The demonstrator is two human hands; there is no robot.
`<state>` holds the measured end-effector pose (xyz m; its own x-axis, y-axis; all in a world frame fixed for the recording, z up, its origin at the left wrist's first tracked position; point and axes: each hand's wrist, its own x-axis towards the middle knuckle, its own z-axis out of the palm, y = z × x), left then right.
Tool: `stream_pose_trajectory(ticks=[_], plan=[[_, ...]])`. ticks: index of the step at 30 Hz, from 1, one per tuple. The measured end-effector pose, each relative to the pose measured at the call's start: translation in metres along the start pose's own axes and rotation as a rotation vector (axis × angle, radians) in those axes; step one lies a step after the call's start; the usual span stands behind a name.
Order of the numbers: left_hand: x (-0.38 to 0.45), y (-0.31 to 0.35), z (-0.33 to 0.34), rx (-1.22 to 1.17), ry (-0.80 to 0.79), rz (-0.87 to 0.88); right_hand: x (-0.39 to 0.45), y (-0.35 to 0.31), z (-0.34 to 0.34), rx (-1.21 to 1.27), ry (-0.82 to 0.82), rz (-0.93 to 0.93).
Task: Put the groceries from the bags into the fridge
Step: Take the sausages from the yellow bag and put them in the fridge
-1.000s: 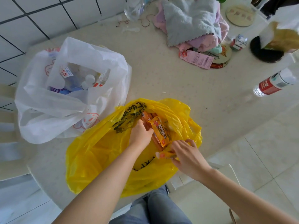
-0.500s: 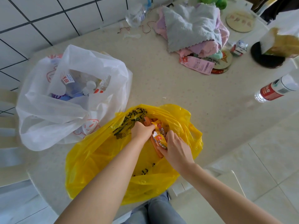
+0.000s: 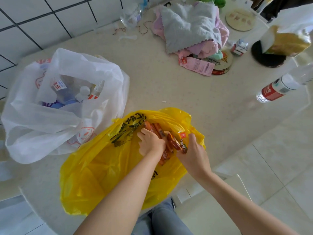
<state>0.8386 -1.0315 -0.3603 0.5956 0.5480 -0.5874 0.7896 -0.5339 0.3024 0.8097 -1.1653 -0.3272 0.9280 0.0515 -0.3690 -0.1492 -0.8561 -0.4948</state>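
Crinkled yellow plastic bag (image 3: pixel 105 170) lies open at the near edge of the pale speckled table (image 3: pixel 169 92). Both hands are in its mouth. Left hand (image 3: pixel 151 144) has fingers curled down over a bundle of orange sausage sticks (image 3: pixel 158 131); whether they actually clasp the sticks cannot be told, fingertips hidden behind the knuckles. Right hand (image 3: pixel 194 156) grasps an orange-red snack packet (image 3: pixel 179 143), thumb and fingers pinching its lower end; the packet's print is too small to read. Lower bag contents are hidden under yellow folds.

Translucent white plastic bag (image 3: pixel 67 106) sits just left of the yellow one, touching it. Through its film: a white bottle cap, blue and purple shapes, 1 red label; items not identifiable.

Far side: heap of grey, pink and lilac cloths (image 3: pixel 191 26) with a pink paper tag (image 3: pixel 197 66) at its foot. Clear water bottle with red label (image 3: pixel 277 89) lies on its side at the right, its neck washed out by glare. Gold-and-white pouch (image 3: pixel 288 38) is cut by the frame edge.
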Motion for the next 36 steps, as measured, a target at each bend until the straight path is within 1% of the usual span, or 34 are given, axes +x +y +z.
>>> stream_pose_trajectory(ticks=[3, 6, 9, 12, 14, 16, 19, 22, 24, 27, 30, 33, 35, 36], plan=[[-0.005, 0.007, 0.008, 0.042, 0.042, -0.01, -0.001, 0.004, 0.0, -0.049, -0.018, 0.042], [-0.006, 0.012, 0.011, 0.063, 0.029, -0.025, 0.001, 0.005, 0.003, -0.059, -0.036, 0.076], [-0.007, 0.01, 0.013, 0.106, 0.021, -0.016, 0.004, 0.005, 0.007, -0.078, -0.039, 0.067], [-0.012, 0.002, 0.014, 0.259, 0.022, 0.046, 0.007, 0.007, 0.008, -0.105, -0.052, 0.062], [-0.015, -0.006, 0.014, 0.375, 0.021, 0.126, 0.008, 0.008, 0.009, -0.112, -0.056, 0.054], [-0.015, -0.017, 0.013, 0.465, 0.054, 0.207, 0.008, 0.009, 0.009, -0.112, -0.056, 0.048], [-0.009, -0.033, 0.008, 0.476, 0.129, 0.258, 0.009, 0.01, 0.011, -0.124, -0.079, 0.038], [-0.005, -0.048, -0.001, 0.445, 0.105, 0.288, 0.009, 0.01, 0.012, -0.149, -0.103, 0.026], [-0.005, -0.056, -0.008, 0.343, 0.062, 0.268, 0.007, 0.009, 0.011, -0.153, -0.098, 0.018], [-0.004, -0.069, -0.021, 0.095, -0.001, 0.186, 0.001, 0.007, 0.005, -0.091, -0.075, 0.0], [-0.012, -0.083, -0.04, -0.276, -0.121, 0.084, -0.009, 0.0, -0.001, 0.062, -0.083, -0.015], [-0.035, -0.1, -0.061, -0.688, -0.288, -0.071, -0.028, -0.012, -0.002, 0.222, -0.106, 0.007], [-0.054, -0.116, -0.074, -0.907, -0.396, -0.143, -0.046, -0.02, -0.001, 0.325, -0.133, 0.031], [-0.064, -0.125, -0.08, -0.989, -0.437, -0.147, -0.057, -0.024, 0.002, 0.369, -0.148, 0.044]])
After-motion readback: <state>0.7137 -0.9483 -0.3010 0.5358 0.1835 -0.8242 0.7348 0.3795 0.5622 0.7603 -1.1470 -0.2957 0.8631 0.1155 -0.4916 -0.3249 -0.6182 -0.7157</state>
